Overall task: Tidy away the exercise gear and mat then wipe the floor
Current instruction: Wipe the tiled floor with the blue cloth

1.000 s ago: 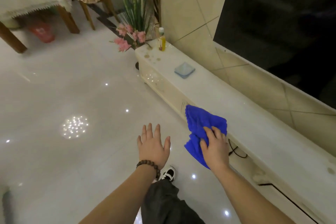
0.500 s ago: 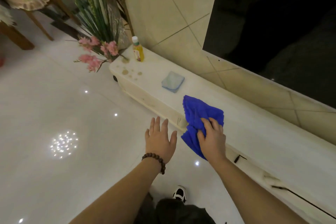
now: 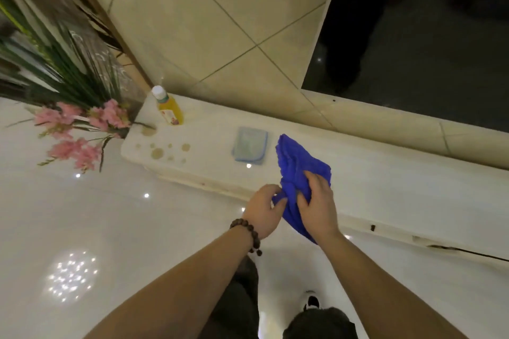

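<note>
A crumpled bright blue cloth [image 3: 296, 162] hangs in the air over the front edge of a long white cabinet [image 3: 385, 187]. My right hand [image 3: 316, 206] grips its middle from above, fingers curled into the fabric. My left hand [image 3: 264, 210], with a bead bracelet on the wrist, pinches the cloth's lower left corner. The glossy white tiled floor [image 3: 82, 228] lies below and to the left. No mat or exercise gear is in view.
On the cabinet lie a small pale blue folded cloth [image 3: 250, 145], a bottle of yellow liquid [image 3: 168, 109] and several brown stains [image 3: 165, 150]. A plant with pink flowers [image 3: 80, 129] stands at the cabinet's left end. A dark screen [image 3: 427, 36] hangs above.
My left hand, open and apart from the cloth before, has moved right and taken hold of the cloth's corner. The view has shifted closer to the cabinet.
</note>
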Demonstrator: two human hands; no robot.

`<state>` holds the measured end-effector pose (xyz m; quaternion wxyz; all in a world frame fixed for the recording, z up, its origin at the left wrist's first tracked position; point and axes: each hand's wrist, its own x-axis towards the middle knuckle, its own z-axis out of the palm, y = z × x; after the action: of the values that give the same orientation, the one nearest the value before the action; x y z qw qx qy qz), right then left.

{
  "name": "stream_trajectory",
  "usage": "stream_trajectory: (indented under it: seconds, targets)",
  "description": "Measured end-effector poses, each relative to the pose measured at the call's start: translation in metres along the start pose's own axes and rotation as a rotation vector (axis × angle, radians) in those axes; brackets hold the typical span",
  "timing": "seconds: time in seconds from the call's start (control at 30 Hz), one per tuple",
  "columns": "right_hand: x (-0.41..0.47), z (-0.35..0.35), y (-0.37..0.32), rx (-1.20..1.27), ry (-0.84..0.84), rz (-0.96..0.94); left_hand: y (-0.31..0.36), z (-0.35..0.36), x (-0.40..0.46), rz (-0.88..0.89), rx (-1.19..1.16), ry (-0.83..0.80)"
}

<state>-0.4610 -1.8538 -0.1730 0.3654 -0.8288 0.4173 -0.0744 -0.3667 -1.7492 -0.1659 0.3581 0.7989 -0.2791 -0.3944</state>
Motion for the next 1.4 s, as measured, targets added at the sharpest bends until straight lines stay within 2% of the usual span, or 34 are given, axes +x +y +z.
stream_trajectory:
  seconds: [0.17, 0.27, 0.43, 0.57, 0.67, 0.8, 0.83, 1.0, 1.13, 1.23, 1.4]
  targets:
    - [0.027, 0.023, -0.025, 0.463, -0.137, 0.223, -0.003, -0.016, 0.047, 0.021, -0.154, 0.057]
    - [0.05, 0.04, -0.014, 0.644, -0.195, 0.259, -0.013, -0.004, 0.081, 0.012, -0.236, 0.017]
    - [0.107, 0.061, 0.036, 0.529, 0.015, 0.282, -0.041, 0.019, 0.147, 0.072, -0.24, 0.071]
    - [0.148, 0.057, 0.083, 0.505, 0.32, 0.276, -0.062, 0.024, 0.189, 0.128, -0.282, 0.268]
    - [0.156, 0.055, 0.133, 0.417, 0.463, 0.31, -0.094, 0.035, 0.21, 0.083, -0.17, 0.353]
    - [0.151, 0.069, 0.204, 0.19, 0.347, 0.533, -0.138, 0.059, 0.227, -0.092, 0.305, 0.309]
    - [0.15, 0.074, 0.219, 0.098, 0.329, 0.525, -0.143, 0.065, 0.229, -0.092, 0.417, 0.272]
    - [0.172, 0.109, 0.241, -0.363, 0.148, 0.105, -0.149, 0.098, 0.261, 0.132, 0.826, 0.053]
    - [0.21, 0.145, 0.248, -0.678, -0.06, -0.123, -0.162, 0.117, 0.304, 0.237, 0.999, -0.048]
    - [0.218, 0.151, 0.282, -0.746, -0.142, -0.127, -0.171, 0.138, 0.317, 0.199, 1.073, -0.092]
    - [0.214, 0.124, 0.319, -0.783, -0.127, -0.008, -0.164, 0.165, 0.323, 0.199, 1.067, -0.08]
